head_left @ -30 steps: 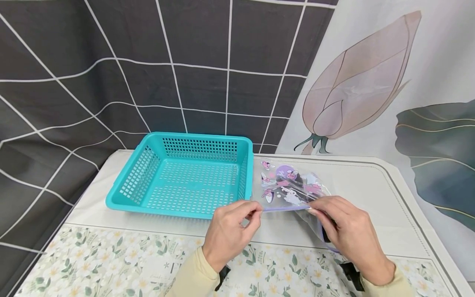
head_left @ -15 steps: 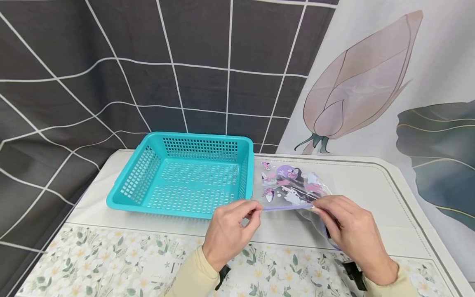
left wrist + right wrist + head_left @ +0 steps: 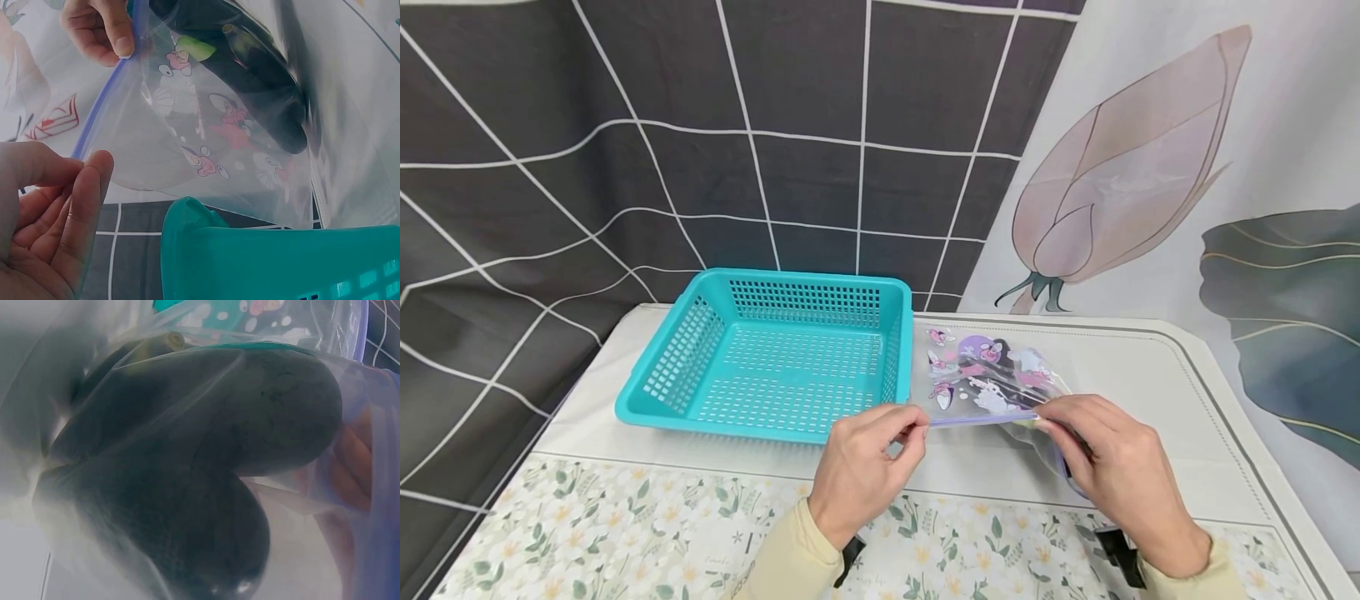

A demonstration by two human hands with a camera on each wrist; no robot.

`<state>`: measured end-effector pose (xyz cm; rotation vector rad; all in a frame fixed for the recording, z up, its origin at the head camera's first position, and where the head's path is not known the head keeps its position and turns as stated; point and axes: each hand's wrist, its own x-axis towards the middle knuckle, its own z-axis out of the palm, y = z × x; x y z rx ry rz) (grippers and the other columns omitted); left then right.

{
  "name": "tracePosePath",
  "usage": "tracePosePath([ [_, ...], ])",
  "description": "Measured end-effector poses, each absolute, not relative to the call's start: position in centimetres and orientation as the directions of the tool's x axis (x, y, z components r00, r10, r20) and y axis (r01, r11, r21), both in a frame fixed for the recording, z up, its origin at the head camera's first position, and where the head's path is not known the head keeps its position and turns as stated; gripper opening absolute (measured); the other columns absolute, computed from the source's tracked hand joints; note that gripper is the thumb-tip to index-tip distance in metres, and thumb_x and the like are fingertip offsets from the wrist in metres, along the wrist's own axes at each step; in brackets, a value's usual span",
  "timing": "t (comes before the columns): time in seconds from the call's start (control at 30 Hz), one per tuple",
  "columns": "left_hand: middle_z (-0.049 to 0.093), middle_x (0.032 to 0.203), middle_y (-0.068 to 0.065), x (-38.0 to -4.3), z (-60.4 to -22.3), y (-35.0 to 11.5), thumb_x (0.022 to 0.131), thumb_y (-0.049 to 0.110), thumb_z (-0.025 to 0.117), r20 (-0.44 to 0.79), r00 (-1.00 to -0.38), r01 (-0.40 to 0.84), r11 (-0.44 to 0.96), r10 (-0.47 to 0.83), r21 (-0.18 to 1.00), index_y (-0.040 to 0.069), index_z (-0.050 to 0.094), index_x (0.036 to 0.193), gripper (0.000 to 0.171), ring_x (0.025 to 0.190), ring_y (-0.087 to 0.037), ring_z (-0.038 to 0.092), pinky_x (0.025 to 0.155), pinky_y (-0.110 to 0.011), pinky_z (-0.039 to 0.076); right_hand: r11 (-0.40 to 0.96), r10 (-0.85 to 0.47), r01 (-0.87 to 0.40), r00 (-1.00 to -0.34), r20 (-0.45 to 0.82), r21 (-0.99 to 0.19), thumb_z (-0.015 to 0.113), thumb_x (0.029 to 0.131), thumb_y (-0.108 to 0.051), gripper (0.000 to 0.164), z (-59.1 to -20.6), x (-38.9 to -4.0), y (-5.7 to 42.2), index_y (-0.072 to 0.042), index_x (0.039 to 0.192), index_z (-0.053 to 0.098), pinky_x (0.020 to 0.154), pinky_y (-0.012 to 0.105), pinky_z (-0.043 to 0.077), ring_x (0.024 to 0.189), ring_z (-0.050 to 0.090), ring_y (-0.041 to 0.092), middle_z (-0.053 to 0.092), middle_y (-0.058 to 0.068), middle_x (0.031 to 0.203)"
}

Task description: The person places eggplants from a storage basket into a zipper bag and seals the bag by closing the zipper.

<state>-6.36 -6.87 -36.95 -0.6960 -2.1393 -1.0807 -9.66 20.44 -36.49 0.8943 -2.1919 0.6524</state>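
Observation:
A clear zip bag (image 3: 951, 379) with purple and pink cartoon prints lies right of the teal basket. My left hand (image 3: 868, 467) pinches the near left corner of its purple zip edge (image 3: 977, 419). Farther right along that edge, my right hand (image 3: 1108, 467) pinches a small white slider (image 3: 125, 57) between thumb and forefinger. Through the film show long, smooth, dark vegetable-like things (image 3: 206, 412), one with a pale stem end (image 3: 173, 341). A small bright green patch (image 3: 195, 48) also shows inside. The right hand covers part of the bag's near right side in the head view.
The teal perforated basket (image 3: 760, 429) stands directly left of the bag. A flower-patterned cloth (image 3: 625, 525) covers the front of the white table (image 3: 1138, 400). Behind hang a dark gridded curtain (image 3: 797, 175) and a light one with a large bud print (image 3: 1075, 196).
My right hand has slid slightly right along the purple zip edge with the slider. The left hand stays at its corner, and the basket has not moved.

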Motion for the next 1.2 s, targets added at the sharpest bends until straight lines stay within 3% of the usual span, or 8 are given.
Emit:
tracePosePath([
  [0.7,0.074,0.084,-0.002,-6.51,-37.06,-6.98,0.084,-0.004,0.067,0.760,-0.627,0.717,0.509,0.173,0.476,0.008,0.072,0.086,0.013,0.070,-0.005,0.069,0.067,-0.012,0.054,0.648,-0.387,-0.740,-0.522,0.760,-0.178,0.049,0.105,-0.043,0.045,-36.32,-9.85,20.75,-0.010,0.090,0.075,0.091,0.007,0.040,0.081,0.068,0.019,0.072,0.000,0.089],
  [1.2,0.074,0.083,0.000,-6.65,-37.08,-7.04,0.082,-0.006,0.068,0.773,-0.612,0.721,0.520,0.168,0.458,0.008,0.073,0.086,0.015,0.069,-0.004,0.068,0.066,-0.012,0.054,0.675,-0.418,-0.704,-0.610,0.673,-0.219,0.047,0.105,-0.044,0.046,-36.00,-9.47,21.42,-0.009,0.095,0.074,0.097,0.004,0.035,0.088,0.066,0.019,0.072,0.002,0.093],
])
